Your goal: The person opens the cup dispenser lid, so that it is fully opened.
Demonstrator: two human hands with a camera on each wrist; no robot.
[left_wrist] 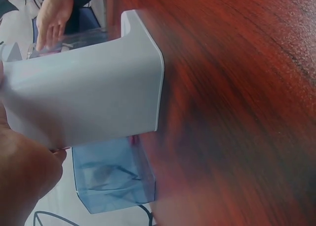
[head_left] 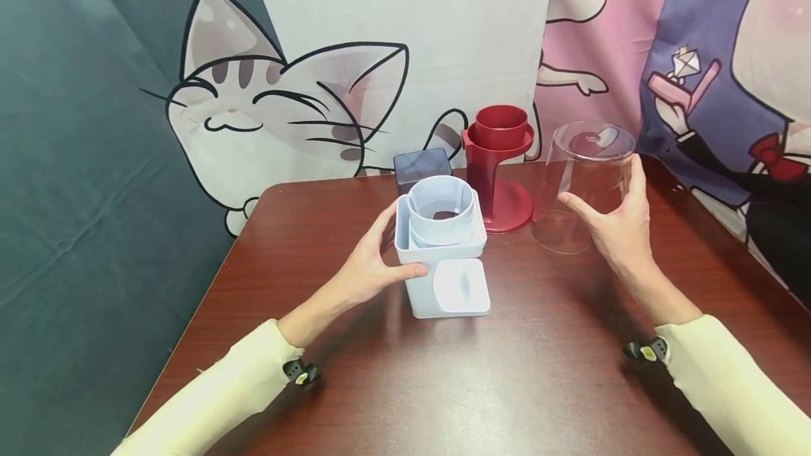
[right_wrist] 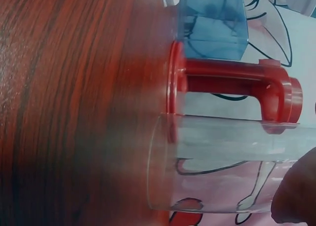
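My left hand (head_left: 370, 262) grips the left side of a pale blue plastic dispenser-like stand (head_left: 421, 287), its thumb across the front. A round collar (head_left: 441, 231) sits in the stand's square top, and a small tray (head_left: 461, 286) juts from its front. In the left wrist view the same stand (left_wrist: 94, 92) appears side-on. My right hand (head_left: 617, 220) holds a clear open-topped cylinder (head_left: 564, 224) near its rim, thumb on the near side. The right wrist view shows the cylinder (right_wrist: 222, 186) with its lower end at the table; whether it touches is hard to tell.
Just behind the stand is a red plastic stand (head_left: 484, 181) with a round base and cup-like top, close to the cylinder. A bluish transparent box (head_left: 421, 164) stands at the table's back edge. Cartoon-printed cloth (head_left: 443, 13) hangs behind the brown table (head_left: 507, 385).
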